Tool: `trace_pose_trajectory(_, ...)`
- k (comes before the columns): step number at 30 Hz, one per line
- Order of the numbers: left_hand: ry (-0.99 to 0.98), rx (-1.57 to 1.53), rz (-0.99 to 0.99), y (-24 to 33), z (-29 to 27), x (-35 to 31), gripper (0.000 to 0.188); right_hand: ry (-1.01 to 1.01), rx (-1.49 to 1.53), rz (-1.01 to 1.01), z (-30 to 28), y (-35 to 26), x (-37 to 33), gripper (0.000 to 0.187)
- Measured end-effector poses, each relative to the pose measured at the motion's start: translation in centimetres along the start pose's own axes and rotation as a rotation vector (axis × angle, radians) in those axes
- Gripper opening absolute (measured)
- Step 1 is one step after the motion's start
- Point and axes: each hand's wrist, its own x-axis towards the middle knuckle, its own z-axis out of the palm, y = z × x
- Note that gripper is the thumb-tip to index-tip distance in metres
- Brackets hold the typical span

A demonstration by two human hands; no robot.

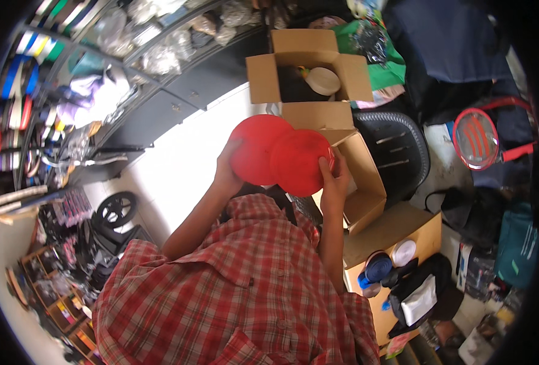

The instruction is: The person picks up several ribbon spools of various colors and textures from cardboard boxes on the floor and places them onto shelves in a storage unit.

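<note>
Two flat, round red rolls, which look like wound webbing, are held up in front of my chest. My left hand [228,165] grips the outer edge of the larger-looking left red roll [258,146]. Around the outer edge of the right red roll [298,165], my right hand [335,177] is closed, with the thumb on its face. The right roll overlaps the left one where they meet. Just beyond and to the right, a cardboard box [367,176] stands with its flaps up.
Farther off is another open carton [262,79] with a pale roll [323,81] inside. A black chair [397,152] stands at the right. Blue [378,266] and white [404,252] rolls lie on a cardboard surface at the lower right. Packed shelves [160,48] line the left.
</note>
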Motion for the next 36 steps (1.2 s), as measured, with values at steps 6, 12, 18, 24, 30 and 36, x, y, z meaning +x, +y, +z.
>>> trace_pose_trajectory(6, 0.056, -0.159, 0.294, 3.1, -5.9, -5.1, 0.054, -0.281, 0.143, 0.021, 7.2, -2.2, -1.3, 0.035)
trace_pose_trajectory(12, 0.259, -0.528, 0.333, 7.6, -11.1, -13.9, 0.088, -0.448, 0.093, 0.072, 18.5, -0.7, -6.5, 0.032)
trace_pose_trajectory(18, 0.176, -0.523, 0.602, 10.4, -21.3, -20.2, 0.057, -0.622, 0.16, 0.124, 29.8, 2.2, -14.8, 0.03)
trace_pose_trajectory(24, 0.142, -0.433, 0.738, 14.6, -28.9, -26.7, 0.067, -0.822, 0.158, 0.2, 40.5, 4.2, -22.4, 0.03)
trace_pose_trajectory(30, 0.149, -0.315, 0.785, 17.9, -32.8, -32.1, 0.076, -0.958, 0.127, 0.22, 49.0, 5.6, -26.9, 0.03)
trace_pose_trajectory(36, 0.224, -0.219, 0.974, 22.1, -35.7, -34.5, 0.085, -1.112, 0.053, 0.126, 56.5, 7.1, -29.9, 0.033)
